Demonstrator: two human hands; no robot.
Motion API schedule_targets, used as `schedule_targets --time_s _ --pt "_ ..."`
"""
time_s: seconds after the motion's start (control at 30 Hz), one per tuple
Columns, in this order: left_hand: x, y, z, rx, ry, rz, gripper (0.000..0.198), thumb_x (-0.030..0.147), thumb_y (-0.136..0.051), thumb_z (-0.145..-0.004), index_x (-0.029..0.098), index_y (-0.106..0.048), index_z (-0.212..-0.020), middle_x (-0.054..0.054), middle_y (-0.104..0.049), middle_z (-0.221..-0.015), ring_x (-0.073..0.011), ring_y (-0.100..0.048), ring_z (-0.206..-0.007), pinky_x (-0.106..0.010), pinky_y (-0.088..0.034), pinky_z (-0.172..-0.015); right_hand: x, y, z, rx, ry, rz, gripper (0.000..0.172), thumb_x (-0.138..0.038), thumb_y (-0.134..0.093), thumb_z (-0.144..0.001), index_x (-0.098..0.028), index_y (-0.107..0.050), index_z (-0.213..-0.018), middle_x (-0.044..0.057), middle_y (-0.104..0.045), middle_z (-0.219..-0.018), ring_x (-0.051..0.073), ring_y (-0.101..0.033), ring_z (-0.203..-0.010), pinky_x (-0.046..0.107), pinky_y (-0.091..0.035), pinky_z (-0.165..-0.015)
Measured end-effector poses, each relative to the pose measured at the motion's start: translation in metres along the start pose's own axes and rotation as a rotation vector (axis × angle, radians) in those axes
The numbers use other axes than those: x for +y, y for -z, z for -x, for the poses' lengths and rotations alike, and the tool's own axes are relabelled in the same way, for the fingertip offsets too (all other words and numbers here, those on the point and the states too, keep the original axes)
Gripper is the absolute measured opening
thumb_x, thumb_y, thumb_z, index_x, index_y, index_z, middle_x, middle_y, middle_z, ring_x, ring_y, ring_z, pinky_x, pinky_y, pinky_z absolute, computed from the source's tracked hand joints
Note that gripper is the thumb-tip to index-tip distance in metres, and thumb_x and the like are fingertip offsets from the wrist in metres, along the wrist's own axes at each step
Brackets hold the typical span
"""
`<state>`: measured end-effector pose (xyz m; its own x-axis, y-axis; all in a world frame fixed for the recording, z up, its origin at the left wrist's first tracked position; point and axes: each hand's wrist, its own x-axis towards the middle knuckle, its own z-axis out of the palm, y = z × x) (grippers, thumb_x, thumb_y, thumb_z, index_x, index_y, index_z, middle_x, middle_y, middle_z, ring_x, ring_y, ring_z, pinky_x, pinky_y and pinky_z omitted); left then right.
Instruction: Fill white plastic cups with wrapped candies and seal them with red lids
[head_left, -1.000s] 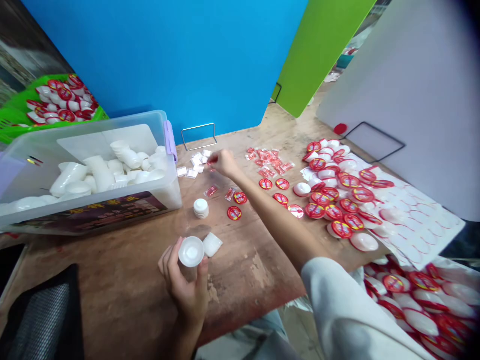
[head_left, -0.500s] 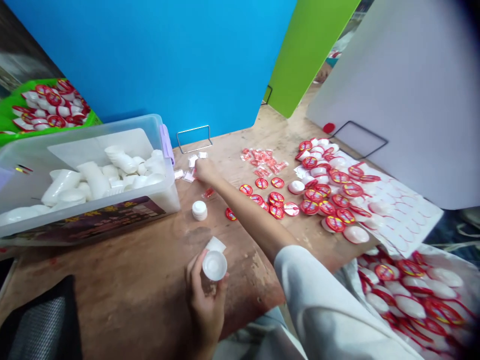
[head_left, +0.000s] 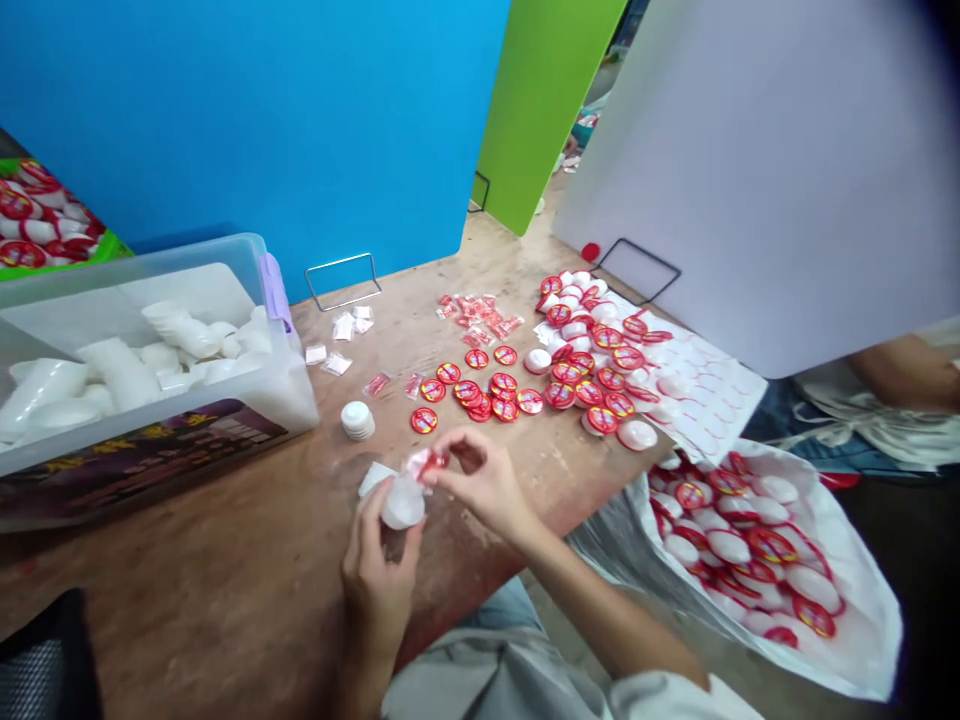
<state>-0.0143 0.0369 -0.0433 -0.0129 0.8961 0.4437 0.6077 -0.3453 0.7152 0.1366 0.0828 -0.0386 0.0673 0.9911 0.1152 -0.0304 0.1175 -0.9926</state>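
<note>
At lower centre of the frame, my left hand (head_left: 379, 565) has its fingers round a white cup (head_left: 403, 507) over the desk (head_left: 217, 570), and my right hand (head_left: 484, 482) pinches a red packet (head_left: 430, 465) beside it!

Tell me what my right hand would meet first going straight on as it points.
Probably the white cup in your left hand, though depth there is hard to judge.

A small round white cup (head_left: 403, 505), blurred, is held at seven o'clock from the view's centre; a small red-and-pale packet (head_left: 431, 466) is pinched close by, at the cup's one o'clock.
</note>
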Motion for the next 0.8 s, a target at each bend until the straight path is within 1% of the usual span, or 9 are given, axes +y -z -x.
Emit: schedule_targets --time_s 0.07,0.13,0.23,0.3,0.37,0.5,0.57,0.7,0.8 --pt "0.006 -0.006 0.004 -0.092 -0.179 -0.063 0.039 0.015 -0.059 -0.082 0.017 -0.053 -0.121 -0.012 -0.066 -0.112 -0.0218 -0.064 -0.104 -0.031 -0.054 -0.087 0.005 0.003 0.033 0.055 -0.075 -0.046 0.024 -0.037 -0.074 -0.068 -0.02 -0.059 -0.076 0.002 -0.064 -0.074 0.016 -0.06 -0.07 0.026 -0.049 -0.065" --pt "0.012 -0.01 0.01 -0.209 -0.278 -0.061 0.042 0.011 -0.053 -0.085 0.018 -0.051 -0.126 -0.011 -0.065 -0.115 -0.0193 -0.063 -0.107 -0.027 -0.053 -0.089 0.008 0.008 0.055 0.049 -0.083 -0.012 0.02 -0.034 -0.072 -0.072 -0.018 -0.06 -0.073 0.002 -0.064 -0.071 0.015 -0.059 -0.068 0.026 -0.048 -0.064" --pt "0.017 -0.008 0.018 -0.366 -0.335 -0.024 0.044 0.009 -0.052 -0.085 0.02 -0.051 -0.127 -0.009 -0.063 -0.12 -0.0176 -0.063 -0.108 -0.024 -0.052 -0.091 -0.003 0.022 0.069 -0.119 0.068 0.135 0.01 -0.024 -0.064 -0.081 -0.017 -0.064 -0.075 0.004 -0.064 -0.077 0.015 -0.059 -0.076 0.028 -0.047 -0.073" --pt "0.019 -0.004 0.022 -0.372 -0.351 0.002 0.043 0.012 -0.056 -0.083 0.02 -0.052 -0.126 -0.01 -0.064 -0.12 -0.0186 -0.063 -0.107 -0.025 -0.052 -0.091 -0.02 0.035 0.072 -0.297 0.139 0.24 0.012 -0.019 -0.055 -0.087 -0.018 -0.066 -0.087 0.007 -0.064 -0.093 0.016 -0.057 -0.092 0.03 -0.046 -0.084" --pt "0.019 0.0 0.024 -0.325 -0.355 0.027 0.045 0.013 -0.06 -0.081 0.02 -0.052 -0.125 -0.011 -0.064 -0.119 -0.0199 -0.064 -0.106 -0.027 -0.052 -0.091 -0.04 0.045 0.071 -0.464 0.127 0.307 0.023 -0.016 -0.047 -0.091 -0.019 -0.064 -0.107 0.009 -0.057 -0.109 0.017 -0.052 -0.105 0.031 -0.042 -0.094" --pt "0.021 0.004 0.028 -0.261 -0.225 0.118 0.054 0.014 -0.064 -0.079 0.02 -0.046 -0.129 -0.012 -0.064 -0.12 -0.0211 -0.065 -0.104 -0.029 -0.055 -0.087 -0.063 0.055 0.067 -0.635 0.1 0.363 0.036 -0.017 -0.043 -0.092 -0.021 -0.054 -0.127 0.01 -0.052 -0.113 0.017 -0.051 -0.108 0.031 -0.042 -0.096" --pt "0.023 0.005 0.03 -0.256 -0.109 0.183 0.052 0.014 -0.063 -0.079 0.02 -0.046 -0.127 -0.012 -0.064 -0.121 -0.0204 -0.064 -0.105 -0.028 -0.055 -0.085 -0.061 0.053 0.065 -0.588 0.093 0.308 0.035 -0.022 -0.047 -0.092 -0.021 -0.055 -0.126 0.009 -0.057 -0.105 0.017 -0.056 -0.099 0.031 -0.046 -0.089" --pt "0.032 0.006 0.031 -0.232 0.056 0.271 0.039 0.023 -0.064 -0.079 0.018 -0.057 -0.117 -0.016 -0.056 -0.131 -0.025 -0.057 -0.117 -0.032 -0.051 -0.092 -0.039 0.037 0.063 -0.204 -0.03 0.044 0.03 -0.043 -0.066 -0.079 -0.017 -0.067 -0.094 0.002 -0.064 -0.073 0.013 -0.058 -0.065 0.024 -0.048 -0.06" --pt "0.038 0.006 0.029 -0.224 0.203 0.353 0.041 0.034 -0.067 -0.076 0.016 -0.063 -0.113 -0.018 -0.053 -0.134 -0.0292 -0.053 -0.12 -0.035 -0.049 -0.095 -0.024 0.021 0.067 -0.025 0.087 0.047 0.028 -0.044 -0.069 -0.076 -0.016 -0.068 -0.069 0.002 -0.062 -0.069 0.012 -0.056 -0.062 0.023 -0.044 -0.056"
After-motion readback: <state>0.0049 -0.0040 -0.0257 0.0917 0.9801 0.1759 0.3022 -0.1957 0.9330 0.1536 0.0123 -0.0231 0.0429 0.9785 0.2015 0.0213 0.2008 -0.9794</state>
